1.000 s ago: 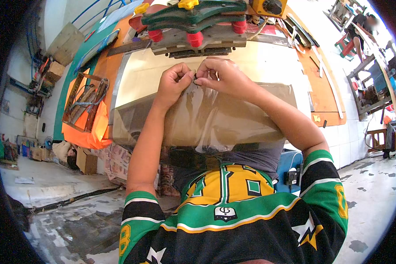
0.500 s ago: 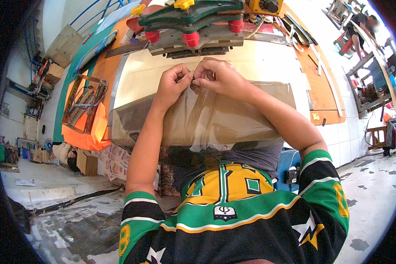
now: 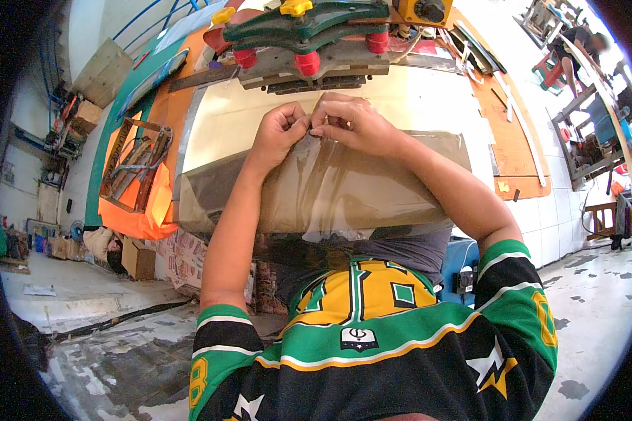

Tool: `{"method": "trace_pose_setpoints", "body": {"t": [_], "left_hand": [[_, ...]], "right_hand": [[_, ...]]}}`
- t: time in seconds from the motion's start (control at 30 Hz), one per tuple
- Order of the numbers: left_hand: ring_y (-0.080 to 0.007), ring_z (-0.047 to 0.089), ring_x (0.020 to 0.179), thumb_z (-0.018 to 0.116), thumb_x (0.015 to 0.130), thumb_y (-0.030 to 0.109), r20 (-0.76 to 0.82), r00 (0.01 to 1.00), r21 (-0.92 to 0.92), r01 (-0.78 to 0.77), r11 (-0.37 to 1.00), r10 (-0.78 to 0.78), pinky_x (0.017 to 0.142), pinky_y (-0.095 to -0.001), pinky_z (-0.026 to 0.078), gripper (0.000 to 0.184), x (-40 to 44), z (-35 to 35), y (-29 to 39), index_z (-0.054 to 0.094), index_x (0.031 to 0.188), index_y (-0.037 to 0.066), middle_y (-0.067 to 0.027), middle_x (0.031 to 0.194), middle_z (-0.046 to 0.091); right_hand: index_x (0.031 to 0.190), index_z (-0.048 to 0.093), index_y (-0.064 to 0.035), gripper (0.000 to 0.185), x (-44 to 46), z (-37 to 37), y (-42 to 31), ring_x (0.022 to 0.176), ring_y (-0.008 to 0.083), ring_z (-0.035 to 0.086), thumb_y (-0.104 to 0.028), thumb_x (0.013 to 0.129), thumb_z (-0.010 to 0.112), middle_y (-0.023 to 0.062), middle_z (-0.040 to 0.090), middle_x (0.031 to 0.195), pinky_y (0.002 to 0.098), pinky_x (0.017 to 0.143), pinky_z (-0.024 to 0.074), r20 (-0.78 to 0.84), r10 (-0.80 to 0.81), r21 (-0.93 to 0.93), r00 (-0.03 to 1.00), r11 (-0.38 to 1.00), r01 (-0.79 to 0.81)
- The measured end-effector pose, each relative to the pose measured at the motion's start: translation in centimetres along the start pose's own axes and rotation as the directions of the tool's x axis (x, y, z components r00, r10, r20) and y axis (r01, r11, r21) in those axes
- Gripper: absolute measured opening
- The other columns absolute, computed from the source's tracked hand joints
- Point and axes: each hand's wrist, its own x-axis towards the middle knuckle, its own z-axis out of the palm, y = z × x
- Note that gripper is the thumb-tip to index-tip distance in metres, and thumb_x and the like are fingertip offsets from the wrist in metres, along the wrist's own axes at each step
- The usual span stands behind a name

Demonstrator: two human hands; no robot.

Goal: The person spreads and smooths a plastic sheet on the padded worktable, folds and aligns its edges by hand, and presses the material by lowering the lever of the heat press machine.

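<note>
A transparent brownish plastic sheet (image 3: 372, 189) lies across the work table and hangs over its near edge, with creases running toward me from its middle. My left hand (image 3: 279, 137) pinches the sheet's far edge between thumb and curled fingers. Right beside it, my right hand (image 3: 351, 123) also has thumb and fingertips closed on that edge. The two pinches nearly touch, and the film is pulled up into a small peak there. Just beyond my hands is a machine's dark metal bar (image 3: 316, 81).
A green clamp frame with red knobs (image 3: 306, 62) stands over the table's far side. On the left are a wooden frame (image 3: 137, 165) and orange sheets (image 3: 158, 210). White strips (image 3: 523, 133) lie on the right. Another person (image 3: 576, 52) is at the far right.
Both hands stay at the sheet's edge, with only slight finger shifts. The raised film between them has changed its folds a little. The dark spot under the fingertips shows less.
</note>
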Motion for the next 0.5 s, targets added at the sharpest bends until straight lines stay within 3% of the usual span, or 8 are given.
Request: {"method": "trace_pose_setpoints", "body": {"t": [0.1, 0.23, 0.3, 0.4, 0.5], "left_hand": [[-0.0011, 0.049, 0.077, 0.067, 0.102, 0.018, 0.004, 1.0, -0.016, 0.016, 1.0, -0.016, 0.068, -0.0216, 0.04, 0.021, 0.0, 0.1, 0.2, 0.057, 0.087, 0.009, 0.0077, 0.082, 0.056], [-0.0009, 0.046, 0.075, 0.067, 0.103, 0.019, -0.021, 0.999, 0.004, 0.026, 1.0, -0.026, 0.067, -0.022, 0.039, 0.023, 0.0, 0.2, 0.1, 0.056, 0.085, 0.009, 0.0084, 0.08, 0.053], [-0.0009, 0.044, 0.074, 0.067, 0.103, 0.019, -0.024, 1.0, 0.001, 0.016, 1.0, -0.016, 0.066, -0.0222, 0.037, 0.024, 0.0, 0.2, 0.1, 0.055, 0.084, 0.009, 0.009, 0.079, 0.051], [-0.0007, 0.041, 0.073, 0.067, 0.103, 0.02, -0.031, 1.0, 0.005, 0.002, 1.0, -0.001, 0.064, -0.0226, 0.035, 0.026, 0.0, 0.1, 0.3, 0.054, 0.083, 0.01, 0.0099, 0.078, 0.047], [-0.0006, 0.04, 0.072, 0.067, 0.103, 0.02, -0.034, 0.999, 0.009, -0.005, 1.0, 0.006, 0.063, -0.0225, 0.034, 0.027, 0.0, 0.2, 0.3, 0.053, 0.082, 0.01, 0.0104, 0.077, 0.046]], "right_hand": [[0.1, 0.068, -0.0027, 0.013, 0.0, 0.0, 0.7, 0.085, 0.021, 0.064, -0.014, 0.096, 0.073, 0.0081, 0.064, 0.097, 0.0337, 0.069, 0.05, -0.008, -0.1, 0.019, 0.995, 0.995, 0.1], [0.102, 0.069, -0.0026, 0.014, 0.0, -0.2, 0.6, 0.085, 0.0202, 0.065, -0.014, 0.096, 0.073, 0.0077, 0.065, 0.095, 0.0329, 0.071, 0.0511, -0.006, -0.108, 0.038, 0.994, 0.993, 0.108], [0.102, 0.07, -0.0019, 0.014, -0.2, -0.3, 0.3, 0.081, 0.0193, 0.065, -0.015, 0.097, 0.073, 0.0072, 0.066, 0.093, 0.0329, 0.071, 0.0513, 0.012, 0.089, 0.099, 0.996, 0.991, -0.089], [0.101, 0.071, -0.0015, 0.016, -0.4, -0.8, 0.4, 0.078, 0.018, 0.064, -0.017, 0.098, 0.072, 0.0065, 0.066, 0.09, 0.0328, 0.07, 0.0514, 0.015, 0.173, 0.065, 0.985, 0.983, -0.174], [0.1, 0.072, -0.0009, 0.018, -0.3, -1.2, 0.7, 0.076, 0.0175, 0.063, -0.019, 0.098, 0.072, 0.0067, 0.066, 0.089, 0.0329, 0.069, 0.0513, 0.0, 0.098, 0.044, 0.995, 0.994, -0.098]]}}
